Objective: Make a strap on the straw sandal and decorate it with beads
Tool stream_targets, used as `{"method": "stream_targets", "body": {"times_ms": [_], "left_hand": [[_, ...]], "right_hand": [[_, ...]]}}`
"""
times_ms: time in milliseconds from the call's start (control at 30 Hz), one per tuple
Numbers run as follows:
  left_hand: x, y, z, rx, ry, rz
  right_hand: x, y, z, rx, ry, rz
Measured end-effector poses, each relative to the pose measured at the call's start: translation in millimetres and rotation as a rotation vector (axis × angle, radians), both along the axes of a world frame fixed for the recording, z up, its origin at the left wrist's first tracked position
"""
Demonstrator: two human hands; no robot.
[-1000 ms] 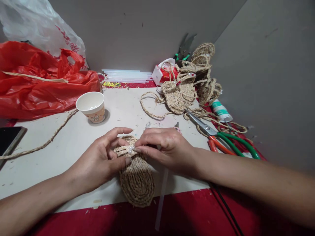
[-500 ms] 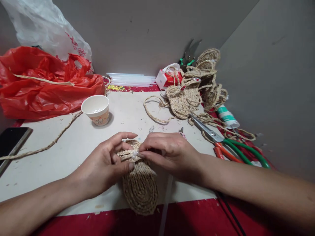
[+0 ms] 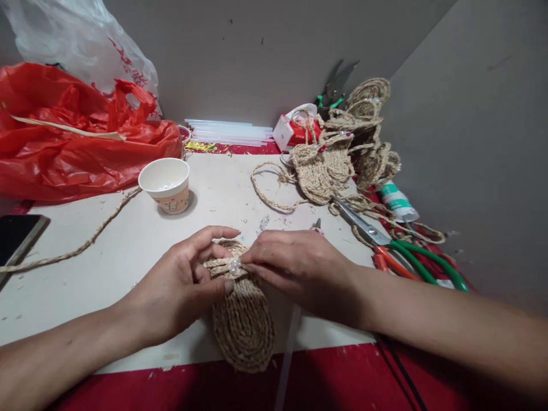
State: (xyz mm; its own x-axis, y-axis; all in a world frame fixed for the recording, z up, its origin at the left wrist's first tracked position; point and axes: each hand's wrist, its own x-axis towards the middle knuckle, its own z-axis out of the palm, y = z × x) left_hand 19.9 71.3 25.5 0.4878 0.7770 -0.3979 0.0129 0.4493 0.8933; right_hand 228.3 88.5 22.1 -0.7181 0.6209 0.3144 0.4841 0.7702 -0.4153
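A small woven straw slipper (image 3: 244, 325) lies sole down, its toe end away from me, with clear beads (image 3: 234, 265) clustered on its braided strap. My left hand (image 3: 184, 282) grips the strap from the left, thumb on the near edge and fingers tucked under it; the index finger stands off above. From the right, my right hand (image 3: 295, 262) has thumb and fingertips pinched together right beside the beads. Whatever lies in that pinch is too small or hidden to make out.
A paper cup (image 3: 169, 194) with clear beads inside stands behind my left hand. Red plastic bag (image 3: 85, 154), phone (image 3: 21, 240) and straw cord (image 3: 94, 242) are on the left. Green-handled scissors (image 3: 368, 228), finished-looking straw slippers (image 3: 321, 174) and a thread spool (image 3: 398, 202) lie to the right. Glue sticks (image 3: 229, 132) rest behind.
The camera view has shifted slightly, so the background items sit a little higher. Both hands stay at the strap, with only a tiny movement of the right fingers by the beads.
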Motion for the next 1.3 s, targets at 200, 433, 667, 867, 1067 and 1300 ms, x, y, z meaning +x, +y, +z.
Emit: {"method": "stream_targets", "body": {"times_ms": [200,433,667,867,1067,1300], "left_hand": [[-0.1,0.5,0.6,0.009,0.009,0.004],[3.8,0.9,4.5,0.011,0.008,0.02],[2.0,0.2,2.5,0.032,0.023,0.009],[0.1,1.2,-2.5,0.038,0.018,-0.019],[-1.2,0.3,-1.7,0.049,0.031,-0.022],[0.0,0.9,-1.2,0.057,0.012,-0.022]], "right_hand": [[-2.9,1.3,2.9,0.019,0.013,-0.036],[-1.8,1.8,4.2,0.003,-0.025,-0.001],[-2.3,2.1,4.4,-0.014,-0.018,0.001],[3.8,0.6,11.2,-0.064,0.067,0.036],[11.2,-4.2,8.1,0.052,0.1,-0.078],[7.9,-4.3,-2.1,-0.053,0.12,-0.027]]}}
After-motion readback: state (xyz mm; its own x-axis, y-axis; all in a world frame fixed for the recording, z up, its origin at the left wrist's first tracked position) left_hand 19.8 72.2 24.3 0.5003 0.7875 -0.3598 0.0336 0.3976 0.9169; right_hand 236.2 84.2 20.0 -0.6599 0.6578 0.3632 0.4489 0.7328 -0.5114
